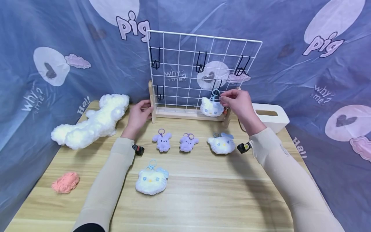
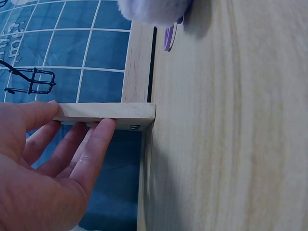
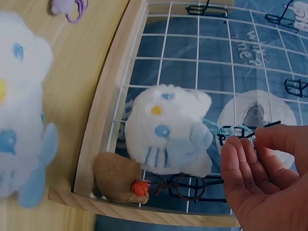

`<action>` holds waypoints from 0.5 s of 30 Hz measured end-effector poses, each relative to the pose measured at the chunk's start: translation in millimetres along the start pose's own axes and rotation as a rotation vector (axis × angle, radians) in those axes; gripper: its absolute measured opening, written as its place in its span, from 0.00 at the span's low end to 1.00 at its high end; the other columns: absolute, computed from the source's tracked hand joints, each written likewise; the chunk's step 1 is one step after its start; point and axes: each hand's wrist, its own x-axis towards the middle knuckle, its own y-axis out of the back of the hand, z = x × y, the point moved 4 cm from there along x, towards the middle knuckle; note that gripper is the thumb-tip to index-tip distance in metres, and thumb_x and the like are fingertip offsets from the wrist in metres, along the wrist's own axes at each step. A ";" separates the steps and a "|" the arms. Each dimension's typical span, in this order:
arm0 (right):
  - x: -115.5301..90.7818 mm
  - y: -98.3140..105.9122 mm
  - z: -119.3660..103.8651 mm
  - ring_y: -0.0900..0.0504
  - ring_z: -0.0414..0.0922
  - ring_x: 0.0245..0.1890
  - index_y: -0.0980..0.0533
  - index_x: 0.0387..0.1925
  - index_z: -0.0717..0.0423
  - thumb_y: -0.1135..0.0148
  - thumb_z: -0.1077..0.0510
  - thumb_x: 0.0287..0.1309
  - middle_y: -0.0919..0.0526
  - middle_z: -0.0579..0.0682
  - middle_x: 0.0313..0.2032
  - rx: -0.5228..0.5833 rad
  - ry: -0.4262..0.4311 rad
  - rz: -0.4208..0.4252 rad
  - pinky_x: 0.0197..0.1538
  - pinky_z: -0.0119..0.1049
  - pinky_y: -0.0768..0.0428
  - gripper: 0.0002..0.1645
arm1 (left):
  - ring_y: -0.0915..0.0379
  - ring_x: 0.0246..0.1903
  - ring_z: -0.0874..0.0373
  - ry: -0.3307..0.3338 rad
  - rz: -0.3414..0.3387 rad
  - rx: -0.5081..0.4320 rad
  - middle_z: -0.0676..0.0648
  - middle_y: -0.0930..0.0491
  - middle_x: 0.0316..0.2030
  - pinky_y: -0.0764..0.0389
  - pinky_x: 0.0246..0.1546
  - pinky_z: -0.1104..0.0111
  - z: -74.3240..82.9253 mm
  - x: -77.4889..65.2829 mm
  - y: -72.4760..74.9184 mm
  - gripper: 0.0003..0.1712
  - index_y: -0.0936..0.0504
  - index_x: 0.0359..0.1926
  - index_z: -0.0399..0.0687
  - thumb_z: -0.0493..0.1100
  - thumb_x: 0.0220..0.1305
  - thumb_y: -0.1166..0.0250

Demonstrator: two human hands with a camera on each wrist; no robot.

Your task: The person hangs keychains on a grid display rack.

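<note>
My left hand (image 1: 139, 116) grips the wooden side post (image 2: 103, 110) of a white wire grid rack (image 1: 197, 72), thumb on one side and fingertips on the other. At the rack's lower right, my right hand (image 3: 267, 168) pinches at the teal ring (image 3: 236, 130) of a white cat-face plush keychain (image 3: 168, 130), its fingertips right at the end of a black hook (image 3: 269, 125). The plush hangs against the grid. A brown plush keychain (image 3: 115, 178) with a red bell hangs beside it, mostly hidden in the head view.
Two purple plush keychains (image 1: 162, 142) and a white cat keychain (image 1: 222, 144) lie before the rack, another cat keychain (image 1: 152, 181) nearer. A fluffy white plush (image 1: 92, 122) and a pink bundle (image 1: 66, 182) lie left. A white tissue box (image 1: 272, 119) stands right; more hooks (image 1: 201, 62) hang above.
</note>
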 end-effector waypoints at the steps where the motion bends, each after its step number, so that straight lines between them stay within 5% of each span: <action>1: -3.0 0.2 0.5 0.10 0.33 0.35 0.15 0.56 0.66 0.30 0.57 0.78 0.11 0.37 0.34 0.006 0.000 -0.006 0.45 0.24 0.06 0.16 | 0.16 0.64 0.35 -0.001 -0.001 0.001 0.30 0.20 0.71 0.05 0.63 0.48 0.1 0.2 -0.4 0.29 0.25 0.79 0.38 0.39 0.83 0.35; 6: -18.6 -0.8 -0.4 0.09 0.36 0.35 0.15 0.56 0.64 0.28 0.55 0.77 0.11 0.36 0.34 0.023 0.029 -0.032 0.38 0.22 0.11 0.17 | 0.16 0.63 0.36 -0.002 0.007 -0.006 0.30 0.19 0.71 0.05 0.62 0.47 0.4 0.3 -1.1 0.28 0.25 0.78 0.37 0.39 0.84 0.35; 15: -41.7 -22.4 -3.6 0.08 0.34 0.39 0.17 0.57 0.73 0.33 0.64 0.78 0.10 0.38 0.36 0.132 0.038 -0.159 0.51 0.29 0.04 0.16 | 0.17 0.62 0.38 -0.003 0.012 -0.003 0.30 0.19 0.71 0.05 0.62 0.48 -1.1 0.9 -0.1 0.28 0.25 0.78 0.37 0.39 0.84 0.35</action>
